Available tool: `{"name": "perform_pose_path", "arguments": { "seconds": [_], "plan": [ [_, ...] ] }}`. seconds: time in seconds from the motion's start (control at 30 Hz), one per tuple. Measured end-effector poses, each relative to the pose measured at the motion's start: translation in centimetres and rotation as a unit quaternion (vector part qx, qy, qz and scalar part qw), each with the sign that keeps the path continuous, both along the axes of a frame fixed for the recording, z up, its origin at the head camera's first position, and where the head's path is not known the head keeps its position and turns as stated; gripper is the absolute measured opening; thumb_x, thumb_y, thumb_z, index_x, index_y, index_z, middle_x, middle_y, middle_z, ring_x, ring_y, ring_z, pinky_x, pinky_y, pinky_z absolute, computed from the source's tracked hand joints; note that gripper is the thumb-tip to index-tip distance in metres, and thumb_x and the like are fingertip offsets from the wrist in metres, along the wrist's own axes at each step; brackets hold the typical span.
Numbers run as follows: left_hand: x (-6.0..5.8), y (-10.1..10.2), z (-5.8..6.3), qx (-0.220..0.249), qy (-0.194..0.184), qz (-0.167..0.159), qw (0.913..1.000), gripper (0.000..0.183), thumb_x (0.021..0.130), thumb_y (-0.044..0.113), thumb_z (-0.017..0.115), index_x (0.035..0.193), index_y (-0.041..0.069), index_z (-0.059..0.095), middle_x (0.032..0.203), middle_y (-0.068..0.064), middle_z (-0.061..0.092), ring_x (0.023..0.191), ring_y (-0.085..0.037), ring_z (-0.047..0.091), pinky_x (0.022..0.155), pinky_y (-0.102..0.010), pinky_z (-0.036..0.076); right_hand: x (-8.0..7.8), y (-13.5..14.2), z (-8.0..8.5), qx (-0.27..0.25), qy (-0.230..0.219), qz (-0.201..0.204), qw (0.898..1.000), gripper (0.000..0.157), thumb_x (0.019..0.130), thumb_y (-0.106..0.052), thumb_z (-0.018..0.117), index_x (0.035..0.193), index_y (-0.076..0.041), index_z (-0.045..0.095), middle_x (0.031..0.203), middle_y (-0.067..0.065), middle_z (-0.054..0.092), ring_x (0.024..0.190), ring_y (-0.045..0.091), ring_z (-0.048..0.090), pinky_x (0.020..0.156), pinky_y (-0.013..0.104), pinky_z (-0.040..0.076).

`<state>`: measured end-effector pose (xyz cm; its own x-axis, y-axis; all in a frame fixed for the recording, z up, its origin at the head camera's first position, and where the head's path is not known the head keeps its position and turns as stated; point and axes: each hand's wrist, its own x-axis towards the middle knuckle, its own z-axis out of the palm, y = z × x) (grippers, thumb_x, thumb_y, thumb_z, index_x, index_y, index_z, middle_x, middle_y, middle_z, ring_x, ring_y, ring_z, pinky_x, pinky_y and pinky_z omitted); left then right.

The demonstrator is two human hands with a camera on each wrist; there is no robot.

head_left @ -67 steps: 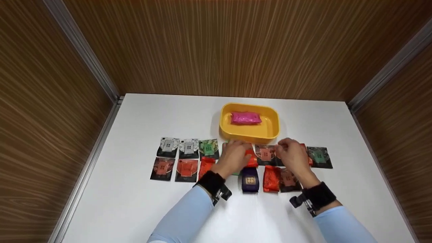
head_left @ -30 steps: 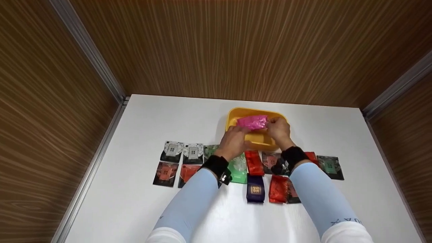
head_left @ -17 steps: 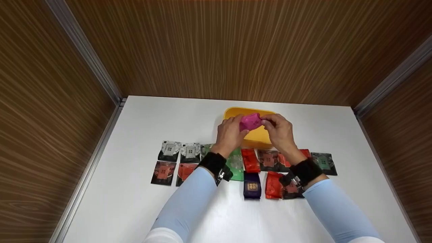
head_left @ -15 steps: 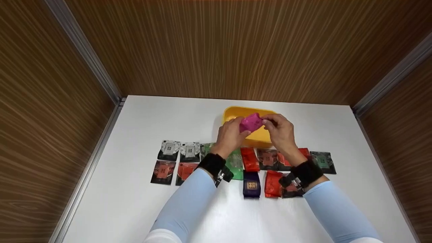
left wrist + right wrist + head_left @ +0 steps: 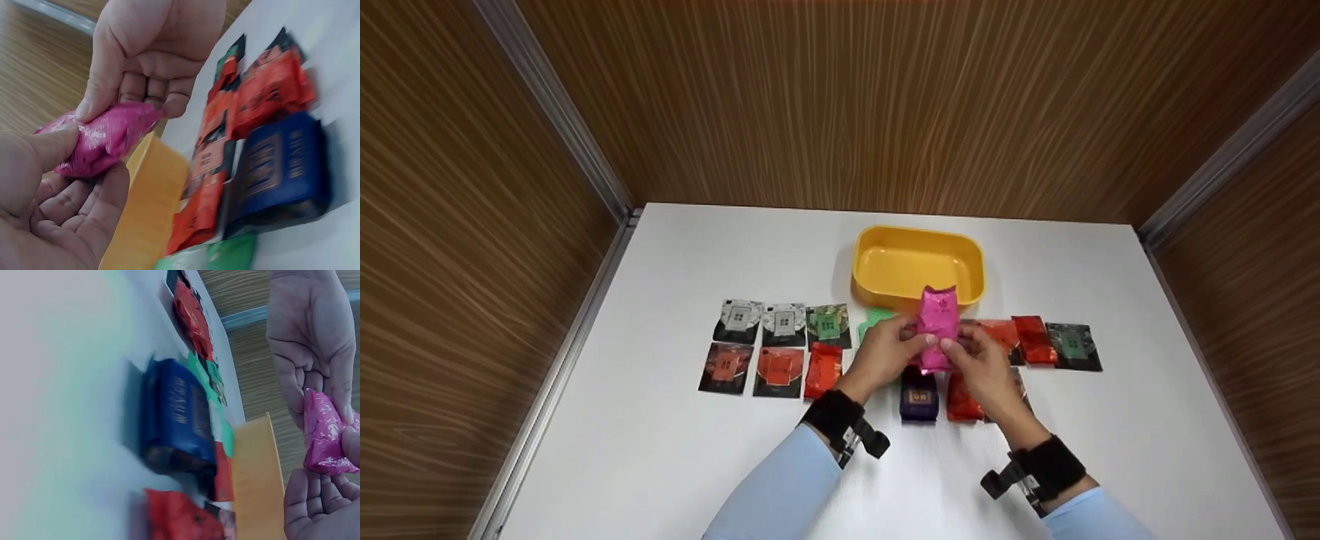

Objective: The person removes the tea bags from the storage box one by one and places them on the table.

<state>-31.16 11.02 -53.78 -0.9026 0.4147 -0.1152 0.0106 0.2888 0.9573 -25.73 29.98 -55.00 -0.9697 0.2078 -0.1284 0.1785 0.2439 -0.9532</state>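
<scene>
A shiny pink foil packet point(image 5: 938, 324) is held upright between both hands, above the rows of packets. My left hand point(image 5: 883, 351) grips its left side, thumb on the front face. From the right, my right hand point(image 5: 987, 367) pinches it the same way. In the left wrist view both thumbs press on the crinkled pink packet point(image 5: 101, 140), fingers curled beneath. The right wrist view shows the pink packet point(image 5: 329, 433) between the two hands. Just beyond them stands a yellow tray point(image 5: 915, 259) with nothing in it. Below the hands lies a dark blue packet point(image 5: 919, 397).
Black-and-white sachets point(image 5: 738, 321), a green sachet point(image 5: 828, 325) and red-and-black sachets point(image 5: 778, 372) lie in two rows at left. Red foil packets point(image 5: 1035, 341) and a dark green sachet point(image 5: 1073, 346) lie at right. Wood-grain panels point(image 5: 840, 105) enclose the white table point(image 5: 720, 255).
The pink packet was lying in the yellow tray; both hands reached in, lifted it out, and brought it nearer, turning it from sideways to upright.
</scene>
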Motion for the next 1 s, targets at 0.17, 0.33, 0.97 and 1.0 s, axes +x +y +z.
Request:
{"name": "perform_pose_path", "arguments": {
  "seconds": [0.17,0.33,0.97,1.0],
  "plan": [
    [1.3,-0.8,-1.0,0.036,-0.038,-0.012,0.9986,0.036,0.102,0.024,0.07,0.134,0.008,0.067,0.104,-0.014,0.077,0.09,-0.03,0.076,0.077,-0.037,0.063,2.7,5.1,0.4,0.028,-0.052,-0.051,0.997,0.053,0.105,-0.033,0.067,0.143,0.003,0.058,0.123,0.021,0.072,0.087,0.007,0.073,0.08,0.028,0.062],
    [2.1,-2.4,-2.0,0.035,-0.043,-0.007,0.9984,0.029,0.102,0.016,0.066,0.129,0.006,0.07,0.107,-0.02,0.077,0.092,-0.034,0.075,0.073,-0.029,0.059,5.6,11.6,0.5,0.134,-0.101,-0.102,0.981,0.057,0.106,-0.036,0.063,0.143,0.007,0.057,0.119,0.019,0.073,0.08,-0.001,0.066,0.072,0.021,0.058],
    [3.3,-5.8,-2.9,-0.115,0.104,-0.009,0.9879,0.024,0.102,0.013,0.063,0.123,0.007,0.073,0.103,-0.005,0.078,0.093,-0.02,0.072,0.084,-0.037,0.057,5.3,15.7,-1.4,0.247,-0.157,-0.061,0.954,0.068,0.109,-0.047,0.049,0.145,0.011,0.054,0.138,0.034,0.062,0.113,0.039,0.067,0.084,0.036,0.054],
    [3.5,-6.3,-3.0,-0.132,0.124,-0.007,0.9835,0.024,0.102,0.013,0.064,0.123,0.008,0.073,0.106,-0.006,0.078,0.098,-0.022,0.072,0.088,-0.038,0.057,5.5,15.5,-1.3,0.258,-0.146,-0.071,0.952,0.068,0.109,-0.047,0.048,0.145,0.01,0.054,0.137,0.035,0.062,0.117,0.044,0.064,0.087,0.042,0.053]
  ]
}}
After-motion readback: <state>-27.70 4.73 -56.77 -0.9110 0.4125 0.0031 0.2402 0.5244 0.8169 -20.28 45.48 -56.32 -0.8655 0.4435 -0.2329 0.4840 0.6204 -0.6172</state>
